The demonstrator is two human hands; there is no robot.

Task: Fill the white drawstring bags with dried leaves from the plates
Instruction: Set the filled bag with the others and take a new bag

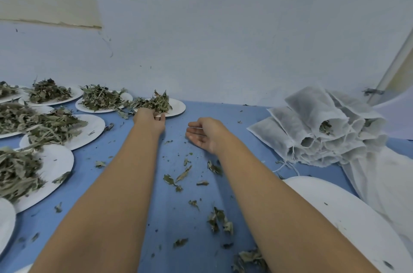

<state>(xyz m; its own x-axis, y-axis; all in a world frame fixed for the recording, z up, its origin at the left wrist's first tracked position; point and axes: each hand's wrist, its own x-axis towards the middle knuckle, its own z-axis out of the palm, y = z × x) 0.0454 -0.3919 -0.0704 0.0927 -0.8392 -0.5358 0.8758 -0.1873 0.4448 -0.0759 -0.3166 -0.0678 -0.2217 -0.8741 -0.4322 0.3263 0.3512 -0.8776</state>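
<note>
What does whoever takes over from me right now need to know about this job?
Left hand: pinches the near rim of the far plate, beside its leaf pile.
Right hand: open and empty, over the blue table.
Done: a stack of filled bags lies at the right.
Left: several plates on the left hold dried leaves. Loose leaves litter the table. Neither hand holds a bag.
</note>
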